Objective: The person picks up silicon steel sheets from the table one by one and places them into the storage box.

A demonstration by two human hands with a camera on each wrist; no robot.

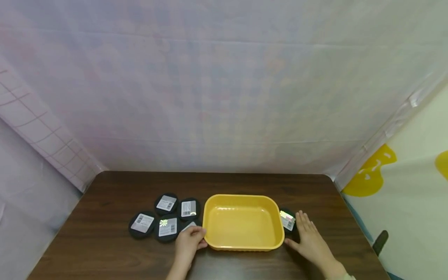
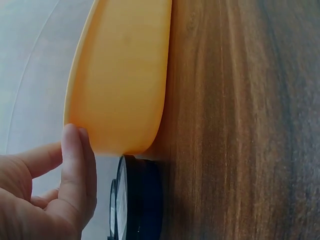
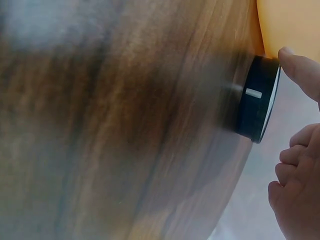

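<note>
Pinching the rim of a yellow tray (image 1: 245, 222) near its front left corner, the left hand (image 1: 190, 240) has its fingertips bent against the plastic. The right hand (image 1: 310, 243) lies on the other side of the tray, well apart from the left, with its fingers straight and its thumb pointing toward the front right corner; whether that thumb touches the rim, I cannot tell. Just beside those fingers, close against the tray's right side, stands a round black container (image 3: 257, 100) with a white label on top. The tray sits between the hands on a dark brown wooden table (image 1: 105, 256). To its left, five more black containers (image 1: 167, 228) are grouped close together, labels up, the nearest partly hidden behind the left hand. Behind the table hangs a pale checked sheet (image 1: 224, 97), and at the right is a whitish sheet (image 1: 413, 202) with yellow shapes (image 1: 371, 173).
</note>
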